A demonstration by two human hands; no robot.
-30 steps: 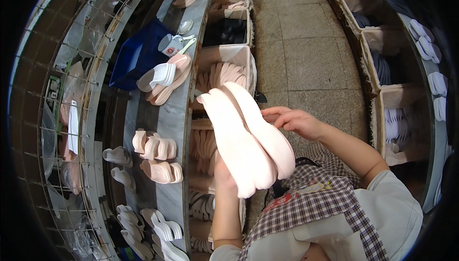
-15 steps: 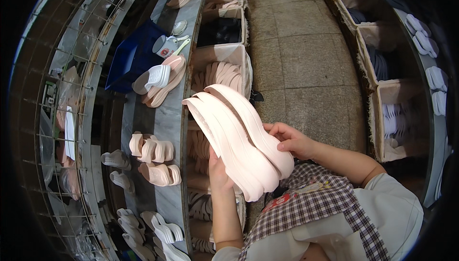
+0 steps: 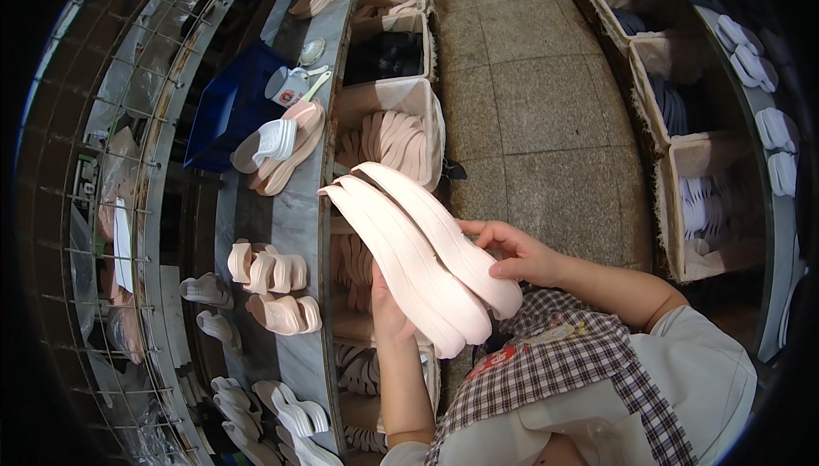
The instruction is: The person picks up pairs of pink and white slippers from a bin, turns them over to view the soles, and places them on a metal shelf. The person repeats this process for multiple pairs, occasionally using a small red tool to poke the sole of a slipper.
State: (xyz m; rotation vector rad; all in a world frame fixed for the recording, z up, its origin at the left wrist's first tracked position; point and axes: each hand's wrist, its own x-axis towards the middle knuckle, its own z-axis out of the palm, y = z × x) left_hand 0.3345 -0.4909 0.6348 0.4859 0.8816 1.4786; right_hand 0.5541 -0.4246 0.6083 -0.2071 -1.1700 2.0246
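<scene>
Just below the centre of the head view lie the pale pink soles (image 3: 408,263), several long pieces nested side by side, with a narrow dark gap between two groups and their narrower ends toward 11 o'clock. At 7 o'clock, the left hand (image 3: 392,312) holds the bundle from beneath; its fingers are largely hidden, and I cannot tell how tightly they close. At 3 o'clock, the right hand (image 3: 519,254) takes the outer piece by its edge, thumb above, fingers slightly spread (the farther fingertips are hidden from me). I judge the step in hand to be two-handed handling of the bundle; the next move calls, in my reading, for steady left support while the right keeps the outer group aligned. Further out: at 9 o'clock, pale stacks (image 3: 270,267) on a grey bench (image 3: 294,351); at 10 o'clock, a blue crate (image 3: 223,116) beside a white mug (image 3: 284,87); near 12 o'clock, a lined bin (image 3: 388,94) of similar soles; at 4 o'clock, the checked apron (image 3: 533,376).
</scene>
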